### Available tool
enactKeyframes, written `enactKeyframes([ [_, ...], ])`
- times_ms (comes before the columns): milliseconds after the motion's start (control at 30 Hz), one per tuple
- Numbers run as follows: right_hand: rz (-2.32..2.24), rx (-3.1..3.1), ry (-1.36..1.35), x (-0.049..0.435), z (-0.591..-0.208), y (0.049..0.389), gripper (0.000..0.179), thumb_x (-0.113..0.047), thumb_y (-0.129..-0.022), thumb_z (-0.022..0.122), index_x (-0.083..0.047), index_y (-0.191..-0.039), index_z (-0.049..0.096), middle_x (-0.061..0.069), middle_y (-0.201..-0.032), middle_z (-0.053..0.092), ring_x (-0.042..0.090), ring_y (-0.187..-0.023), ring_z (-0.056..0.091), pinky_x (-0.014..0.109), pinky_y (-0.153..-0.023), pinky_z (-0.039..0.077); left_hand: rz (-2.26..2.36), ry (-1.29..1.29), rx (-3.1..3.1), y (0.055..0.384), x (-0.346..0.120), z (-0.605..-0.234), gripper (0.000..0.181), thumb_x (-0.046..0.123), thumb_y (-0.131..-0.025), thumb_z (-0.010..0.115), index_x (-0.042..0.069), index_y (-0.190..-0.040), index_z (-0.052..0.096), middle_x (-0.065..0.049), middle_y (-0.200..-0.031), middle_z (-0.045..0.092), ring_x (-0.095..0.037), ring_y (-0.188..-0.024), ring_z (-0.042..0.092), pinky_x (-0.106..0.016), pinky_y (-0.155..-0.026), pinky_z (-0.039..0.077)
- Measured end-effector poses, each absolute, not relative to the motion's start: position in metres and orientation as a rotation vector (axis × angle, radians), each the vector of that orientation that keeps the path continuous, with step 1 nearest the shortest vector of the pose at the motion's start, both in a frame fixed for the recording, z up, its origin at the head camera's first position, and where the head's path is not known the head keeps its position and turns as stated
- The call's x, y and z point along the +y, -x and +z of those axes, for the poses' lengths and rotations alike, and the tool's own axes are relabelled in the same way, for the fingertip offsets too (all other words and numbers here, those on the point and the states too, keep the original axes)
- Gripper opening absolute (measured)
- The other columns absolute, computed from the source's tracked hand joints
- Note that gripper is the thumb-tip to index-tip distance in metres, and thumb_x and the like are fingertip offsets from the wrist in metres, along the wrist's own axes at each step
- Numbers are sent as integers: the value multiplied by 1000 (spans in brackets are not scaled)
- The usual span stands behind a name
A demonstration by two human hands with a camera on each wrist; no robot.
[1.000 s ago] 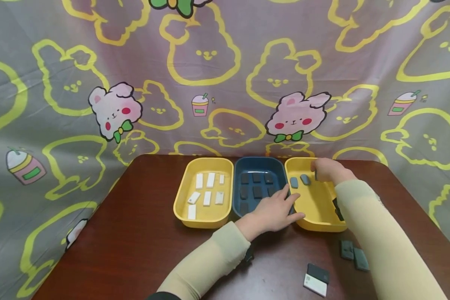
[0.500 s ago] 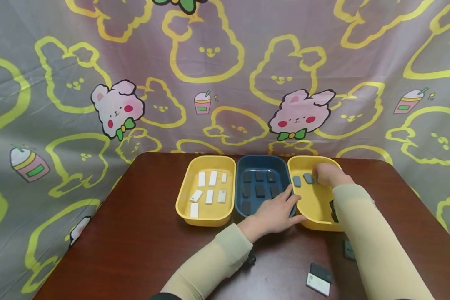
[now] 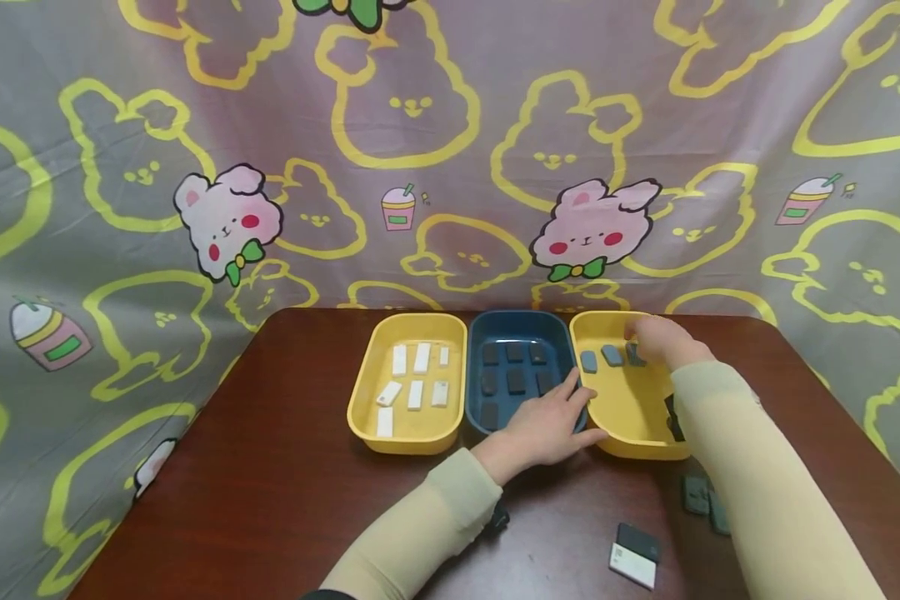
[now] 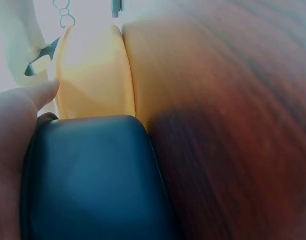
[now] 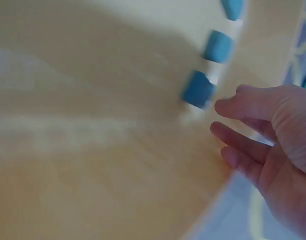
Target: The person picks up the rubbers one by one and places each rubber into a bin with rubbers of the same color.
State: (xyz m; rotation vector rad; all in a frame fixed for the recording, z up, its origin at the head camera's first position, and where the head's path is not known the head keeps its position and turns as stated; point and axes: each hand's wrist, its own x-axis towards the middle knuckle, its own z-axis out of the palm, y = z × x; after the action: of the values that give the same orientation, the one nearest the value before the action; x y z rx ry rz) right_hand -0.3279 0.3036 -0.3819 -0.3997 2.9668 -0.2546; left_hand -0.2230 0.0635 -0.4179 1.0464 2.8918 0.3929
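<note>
My right hand [image 3: 663,340] hovers over the far end of the right yellow tray [image 3: 624,400]. In the right wrist view its fingers are parted, with nothing between them. Just off the fingertips lies a small blue-grey rectangular block [image 5: 197,91]; two more blue-grey blocks line up with it along the tray's far end. My left hand [image 3: 542,427] rests with spread fingers at the near rims of the dark blue tray [image 4: 93,175] and the right yellow tray, partly covering the blue one. Several dark blocks [image 3: 516,382] lie in the blue tray.
The left yellow tray [image 3: 412,447] holds several white blocks [image 3: 416,395]. On the brown table [image 3: 270,483] in front lie a black block [image 3: 637,542] touching a white block [image 3: 633,567]. Two grey-green blocks [image 3: 696,495] sit farther right, one partly behind the right sleeve.
My right hand went down into the right yellow tray, let go of a blue-grey block beside the other two, and lifted slightly. The left hand has stayed at the tray rims.
</note>
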Motion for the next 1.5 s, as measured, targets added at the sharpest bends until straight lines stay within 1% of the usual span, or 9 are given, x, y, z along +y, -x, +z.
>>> enactKeyframes([
  [200, -196, 3041, 551, 296, -346, 318, 30, 10, -78, 59, 9, -107, 61, 27, -108, 60, 43, -95, 59, 53, -79, 46, 421, -1026, 2887, 223, 60, -417, 66, 66, -92, 44, 27, -144, 41, -4, -159, 21, -13, -133, 41, -34, -87, 50],
  [433, -20, 3118, 759, 293, -318, 277, 28, -3, -79, 75, 2, -104, 62, 15, -100, 59, 30, -79, 63, 49, -71, 51, 414, -1020, 2892, 223, 60, -413, 65, 66, -92, 44, 27, -144, 41, -4, -159, 21, -13, -134, 40, -34, -87, 50],
  [667, 1, 3162, 729, 313, -307, 228, 30, -12, -78, 79, -2, -102, 64, 5, -89, 58, 20, -73, 58, 44, -67, 52, 407, -1011, 2908, 223, 59, -413, 66, 66, -92, 45, 26, -144, 41, -4, -159, 22, -13, -133, 41, -33, -87, 50],
  [800, -78, 3180, 649, 337, -317, 203, 27, -17, -80, 77, -4, -101, 65, 2, -91, 59, 23, -81, 60, 48, -72, 51, 417, -1014, 2899, 222, 59, -413, 65, 65, -92, 45, 26, -144, 40, -4, -159, 22, -13, -133, 41, -33, -87, 50],
  [900, -134, 3181, 573, 357, -330, 188, 28, -15, -80, 76, -1, -101, 64, 5, -92, 60, 26, -83, 60, 49, -71, 51, 417, -1016, 2893, 221, 59, -414, 65, 65, -92, 45, 26, -144, 40, -4, -159, 21, -13, -134, 41, -34, -88, 50],
  [1100, -165, 3107, 343, 388, -365, 171, 41, -9, -73, 81, 9, -104, 61, 21, -96, 61, 43, -91, 59, 55, -72, 49, 411, -1022, 2892, 222, 60, -414, 65, 64, -92, 45, 26, -144, 41, -4, -159, 21, -13, -133, 41, -33, -86, 50],
  [1200, -198, 3032, 351, 397, -384, 164, 50, -4, -68, 82, 10, -111, 60, 25, -103, 60, 48, -99, 56, 58, -76, 47, 417, -1021, 2885, 221, 60, -413, 65, 64, -92, 45, 26, -144, 41, -5, -159, 21, -14, -133, 42, -34, -86, 50],
  [1367, -271, 2926, 403, 402, -411, 157, 59, -5, -67, 82, 1, -121, 60, 20, -114, 60, 45, -107, 55, 58, -79, 47, 407, -1021, 2888, 221, 60, -413, 65, 64, -92, 45, 26, -144, 41, -4, -159, 21, -13, -133, 42, -33, -85, 50],
  [1500, -279, 2916, 382, 402, -424, 154, 62, 0, -66, 80, 3, -123, 57, 25, -116, 57, 46, -106, 55, 58, -77, 48, 391, -1036, 2892, 220, 62, -415, 65, 65, -92, 45, 26, -144, 41, -4, -159, 20, -12, -132, 43, -31, -84, 51],
])
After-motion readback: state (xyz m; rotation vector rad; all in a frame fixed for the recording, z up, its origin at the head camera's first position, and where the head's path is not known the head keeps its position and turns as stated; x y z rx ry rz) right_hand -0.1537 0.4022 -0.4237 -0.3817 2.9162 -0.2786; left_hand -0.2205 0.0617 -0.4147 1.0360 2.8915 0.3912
